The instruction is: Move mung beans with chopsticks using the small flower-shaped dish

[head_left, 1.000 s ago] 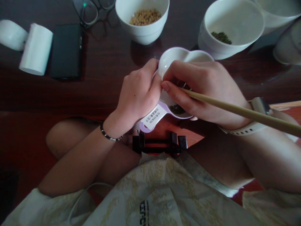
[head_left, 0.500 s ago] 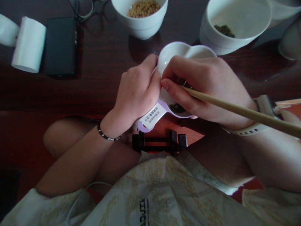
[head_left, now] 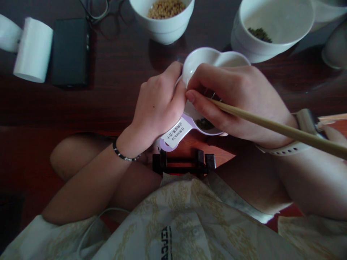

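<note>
My left hand [head_left: 159,103] is closed on the left side of a lobed white bowl [head_left: 202,59] with a lilac rim. Its lilac handle, with a printed paper label [head_left: 177,133], sticks out beneath that hand. Small dark green bits [head_left: 204,124] lie at the near end of the bowl. Over the bowl, my right hand [head_left: 230,97] grips a wooden chopstick [head_left: 271,124] that slants back to the right edge. My fingers hide much of the bowl's inside and the chopstick's tip.
Beyond the hands stand a white bowl [head_left: 173,27] of tan beans and a white bowl [head_left: 253,54] holding dark green bits. A black box [head_left: 71,54] and a white cylinder [head_left: 34,50] are at left, near a cable [head_left: 99,18]. A black bracket [head_left: 184,166] is below the handle.
Both hands keep their grips on the bowl and the chopstick. The view has shifted very slightly; nothing else visibly differs.
</note>
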The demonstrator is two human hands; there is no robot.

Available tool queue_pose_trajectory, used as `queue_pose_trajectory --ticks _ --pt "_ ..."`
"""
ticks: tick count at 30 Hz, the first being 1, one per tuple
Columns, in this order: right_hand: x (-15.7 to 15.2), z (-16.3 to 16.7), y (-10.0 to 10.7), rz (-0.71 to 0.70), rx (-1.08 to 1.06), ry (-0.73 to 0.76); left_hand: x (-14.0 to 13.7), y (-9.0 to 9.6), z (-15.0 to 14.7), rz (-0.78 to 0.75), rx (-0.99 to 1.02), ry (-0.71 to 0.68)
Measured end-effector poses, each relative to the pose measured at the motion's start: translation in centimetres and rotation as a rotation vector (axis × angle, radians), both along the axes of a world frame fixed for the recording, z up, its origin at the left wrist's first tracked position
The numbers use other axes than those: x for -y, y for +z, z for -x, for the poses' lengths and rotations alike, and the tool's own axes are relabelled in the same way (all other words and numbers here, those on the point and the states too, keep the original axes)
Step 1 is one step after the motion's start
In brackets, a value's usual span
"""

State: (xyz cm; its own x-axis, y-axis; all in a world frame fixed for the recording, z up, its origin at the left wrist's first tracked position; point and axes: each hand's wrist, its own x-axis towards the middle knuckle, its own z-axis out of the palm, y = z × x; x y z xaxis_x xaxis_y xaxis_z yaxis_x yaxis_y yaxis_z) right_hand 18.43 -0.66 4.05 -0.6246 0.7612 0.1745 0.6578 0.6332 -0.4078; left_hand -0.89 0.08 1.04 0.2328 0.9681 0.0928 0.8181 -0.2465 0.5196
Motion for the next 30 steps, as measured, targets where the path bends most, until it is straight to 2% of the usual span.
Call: queue_pose_trajectory --ticks 13,30 --pt "0.05 0.01 0.23 -0.001 0.057 -0.012 0.40 0.14 0.07 -0.053 -0.057 -0.026" --pt "0.05 0.21 0.44 0.030 0.081 -0.031 0.18 0.09 0.12 -0.019 -0.022 -0.013"
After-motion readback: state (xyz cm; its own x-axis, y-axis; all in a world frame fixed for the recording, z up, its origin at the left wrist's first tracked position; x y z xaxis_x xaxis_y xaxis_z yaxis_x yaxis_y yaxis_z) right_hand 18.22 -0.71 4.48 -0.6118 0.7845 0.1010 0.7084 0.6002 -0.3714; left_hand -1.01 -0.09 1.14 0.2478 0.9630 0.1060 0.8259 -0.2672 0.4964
